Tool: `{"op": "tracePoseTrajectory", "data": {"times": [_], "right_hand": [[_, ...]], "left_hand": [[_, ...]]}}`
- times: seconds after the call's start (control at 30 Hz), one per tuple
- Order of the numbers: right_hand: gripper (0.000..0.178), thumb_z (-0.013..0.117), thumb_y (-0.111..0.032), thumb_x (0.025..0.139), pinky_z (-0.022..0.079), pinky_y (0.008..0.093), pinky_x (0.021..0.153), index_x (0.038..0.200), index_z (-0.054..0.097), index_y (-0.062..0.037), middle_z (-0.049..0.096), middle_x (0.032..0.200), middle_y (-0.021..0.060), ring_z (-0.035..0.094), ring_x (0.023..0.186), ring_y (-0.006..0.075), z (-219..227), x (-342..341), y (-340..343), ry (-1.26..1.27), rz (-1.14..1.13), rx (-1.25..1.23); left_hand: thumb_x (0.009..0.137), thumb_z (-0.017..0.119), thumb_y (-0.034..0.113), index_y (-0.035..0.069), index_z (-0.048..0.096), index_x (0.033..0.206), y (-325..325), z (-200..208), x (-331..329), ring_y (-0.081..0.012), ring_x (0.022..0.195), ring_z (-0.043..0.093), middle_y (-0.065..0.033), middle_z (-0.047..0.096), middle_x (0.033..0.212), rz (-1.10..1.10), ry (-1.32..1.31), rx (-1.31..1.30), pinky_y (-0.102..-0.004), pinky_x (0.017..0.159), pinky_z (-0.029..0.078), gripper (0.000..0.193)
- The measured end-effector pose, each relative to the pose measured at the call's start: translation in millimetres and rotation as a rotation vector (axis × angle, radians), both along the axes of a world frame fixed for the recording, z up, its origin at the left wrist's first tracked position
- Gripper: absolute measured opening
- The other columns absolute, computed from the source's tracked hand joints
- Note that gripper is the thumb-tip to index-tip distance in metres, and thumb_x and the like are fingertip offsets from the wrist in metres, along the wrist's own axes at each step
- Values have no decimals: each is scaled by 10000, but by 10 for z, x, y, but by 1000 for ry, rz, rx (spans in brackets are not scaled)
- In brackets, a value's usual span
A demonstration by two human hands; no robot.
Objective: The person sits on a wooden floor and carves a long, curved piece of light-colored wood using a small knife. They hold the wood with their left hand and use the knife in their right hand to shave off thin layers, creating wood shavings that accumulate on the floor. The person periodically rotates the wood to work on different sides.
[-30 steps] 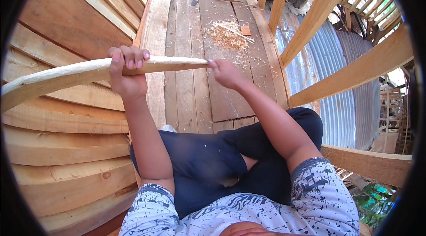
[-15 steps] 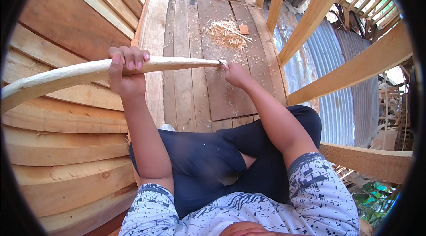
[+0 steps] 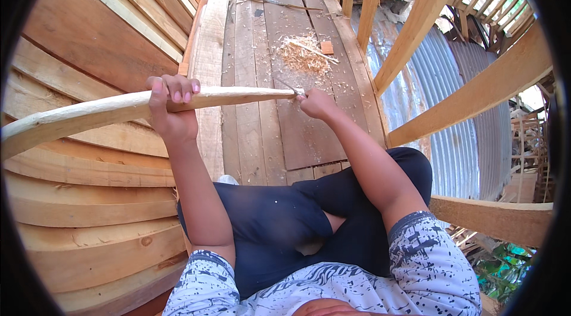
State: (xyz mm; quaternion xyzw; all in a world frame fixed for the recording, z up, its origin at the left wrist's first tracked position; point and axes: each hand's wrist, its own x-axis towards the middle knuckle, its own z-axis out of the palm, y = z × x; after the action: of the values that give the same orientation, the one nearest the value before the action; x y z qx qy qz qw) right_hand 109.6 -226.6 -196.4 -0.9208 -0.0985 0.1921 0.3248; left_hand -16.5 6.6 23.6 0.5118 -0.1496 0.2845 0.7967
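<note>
A long pale wooden pole [image 3: 238,95], stripped and tapering to the right, runs sideways in front of me. My left hand [image 3: 173,102] is wrapped round its thicker part, fingers over the top. At the thin right end my right hand [image 3: 315,104] is closed with its thumb against the pole's tip. A thin dark knife blade [image 3: 286,85] sticks out from that hand, slanting up and left across the tip. The knife's handle is hidden in the fist. The pole's thick end leaves the picture at the left.
Curled wood shavings [image 3: 304,57] lie on the plank floor [image 3: 247,137] beyond my hands, beside a small orange-brown block [image 3: 326,47]. Stacked boards [image 3: 89,164] rise on the left. Wooden railings [image 3: 470,105] and corrugated metal sheets [image 3: 443,131] are on the right.
The knife blade now shows longer and slants up and left above the pole's tip. My right hand and the tip sit slightly lower in view. My left hand keeps its hold.
</note>
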Motion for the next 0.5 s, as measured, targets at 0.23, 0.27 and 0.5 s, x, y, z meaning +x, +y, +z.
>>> {"op": "tracePoseTrajectory", "data": {"times": [0.23,0.27,0.5], "right_hand": [[479,538,-411,901,498,459,909,1130,676,-14,681,1128,200,647,1062,362,414,69,-137,93,142,-243],[489,537,-420,900,500,453,908,1130,678,-13,680,1126,204,647,1059,365,381,101,-182,81,191,-257],[519,512,-445,915,503,421,921,1102,685,7,664,1131,243,631,1075,393,558,-25,-145,187,369,-260]], "left_hand": [[958,596,229,121,472,764,-288,224,-114,-133,647,436,14,390,645,160,105,-43,-352,710,414,254],[962,595,221,117,477,775,-336,252,-127,-133,651,439,12,394,650,158,127,-49,-355,713,418,244],[982,599,185,54,538,945,-314,360,-122,-143,669,495,-12,463,706,167,118,43,-351,701,485,150]]}}
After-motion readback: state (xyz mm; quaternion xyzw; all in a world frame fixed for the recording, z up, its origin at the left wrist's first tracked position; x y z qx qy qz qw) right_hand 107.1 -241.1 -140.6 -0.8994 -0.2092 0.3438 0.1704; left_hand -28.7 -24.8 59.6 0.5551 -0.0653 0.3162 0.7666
